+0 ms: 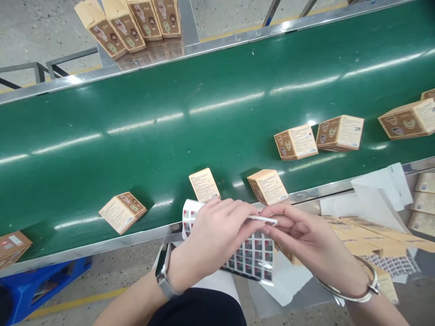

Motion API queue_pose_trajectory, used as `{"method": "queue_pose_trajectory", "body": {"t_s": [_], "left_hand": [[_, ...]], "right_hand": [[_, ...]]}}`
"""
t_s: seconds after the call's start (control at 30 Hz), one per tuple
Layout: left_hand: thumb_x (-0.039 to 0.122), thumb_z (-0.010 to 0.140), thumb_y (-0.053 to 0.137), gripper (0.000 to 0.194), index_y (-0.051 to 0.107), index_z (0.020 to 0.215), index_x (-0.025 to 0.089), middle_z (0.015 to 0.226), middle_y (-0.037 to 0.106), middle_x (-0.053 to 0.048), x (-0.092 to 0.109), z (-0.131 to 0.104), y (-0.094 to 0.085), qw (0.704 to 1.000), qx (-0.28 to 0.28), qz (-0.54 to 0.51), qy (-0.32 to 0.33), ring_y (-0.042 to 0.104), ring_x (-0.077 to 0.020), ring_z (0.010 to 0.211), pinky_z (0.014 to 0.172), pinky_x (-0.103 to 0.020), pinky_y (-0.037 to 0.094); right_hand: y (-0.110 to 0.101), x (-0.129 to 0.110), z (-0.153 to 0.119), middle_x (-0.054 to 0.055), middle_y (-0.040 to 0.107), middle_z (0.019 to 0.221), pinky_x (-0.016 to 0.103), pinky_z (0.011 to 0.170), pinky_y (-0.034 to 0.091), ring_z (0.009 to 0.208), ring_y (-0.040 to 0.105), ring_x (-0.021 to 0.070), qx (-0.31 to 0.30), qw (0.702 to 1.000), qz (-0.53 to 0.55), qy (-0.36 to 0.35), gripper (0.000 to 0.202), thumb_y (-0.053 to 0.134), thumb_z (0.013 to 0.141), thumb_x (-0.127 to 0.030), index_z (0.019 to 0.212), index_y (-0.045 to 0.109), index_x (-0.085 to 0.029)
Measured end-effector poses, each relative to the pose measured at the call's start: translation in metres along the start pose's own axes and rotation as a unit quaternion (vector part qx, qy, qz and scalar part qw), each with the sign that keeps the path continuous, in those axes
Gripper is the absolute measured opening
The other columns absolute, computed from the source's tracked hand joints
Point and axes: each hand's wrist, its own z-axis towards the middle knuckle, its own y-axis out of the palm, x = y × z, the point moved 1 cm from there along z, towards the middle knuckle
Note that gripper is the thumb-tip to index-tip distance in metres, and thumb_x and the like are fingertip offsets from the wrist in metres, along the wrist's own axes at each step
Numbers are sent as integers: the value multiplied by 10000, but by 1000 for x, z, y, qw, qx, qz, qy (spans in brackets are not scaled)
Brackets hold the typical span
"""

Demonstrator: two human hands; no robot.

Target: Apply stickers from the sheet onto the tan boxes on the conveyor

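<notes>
Sticker sheet (253, 257) is by near side of belt (136, 117), bent, w/ L hand (222, 231) clamped on it. R hand (306, 237): thumb & fingertips at its edge, can't tell if they grip. Prob. v. light, floppy, slick, creases easily; best held by blank margin.

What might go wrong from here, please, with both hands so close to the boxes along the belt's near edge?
Two risks, I think. The sticker sheet is curled in the left hand, so it might crease or its labels lift. The box just beyond the fingers of the right hand sits right by the metal rail, so a stray knuckle could nudge it off the green belt.
</notes>
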Motion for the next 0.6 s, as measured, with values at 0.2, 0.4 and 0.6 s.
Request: {"method": "queue_pose_trajectory", "body": {"t_s": [0.2, 0.4, 0.6], "left_hand": [[338, 1074, 388, 371, 647, 858, 183, 797, 741, -9, -6, 0, 2, 999, -47, -21, -2, 665, -161, 672, 609, -272, 436], [293, 1060, 426, 349, 651, 827, 164, 769, 724, -6, -4, 11, 1, 993, -115, 30, 2, 638, -160, 628, 581, -270, 400], [287, 1056, 430, 343, 620, 795, 170, 728, 708, -3, 0, 23, 10, 983, -172, 46, -44, 644, -168, 626, 551, -265, 361]], "right_hand": [[-12, 1, -10, -10, 775, 763, 253, 544, 609, 627, 735, 172, 52, 968, -217, -117, 185, 589, 953, -366, 838, 697, -269], [-18, 13, -16, 58, 768, 990, 325, 718, 637, 857, 752, 213, 93, 911, -338, -217, 103, 543, 982, -232, 1034, 631, -240], [-20, 21, -16, 89, 751, 1042, 435, 934, 575, 1013, 707, 246, 101, 848, -433, -287, 143, 567, 951, -100, 1038, 607, -206]]}}
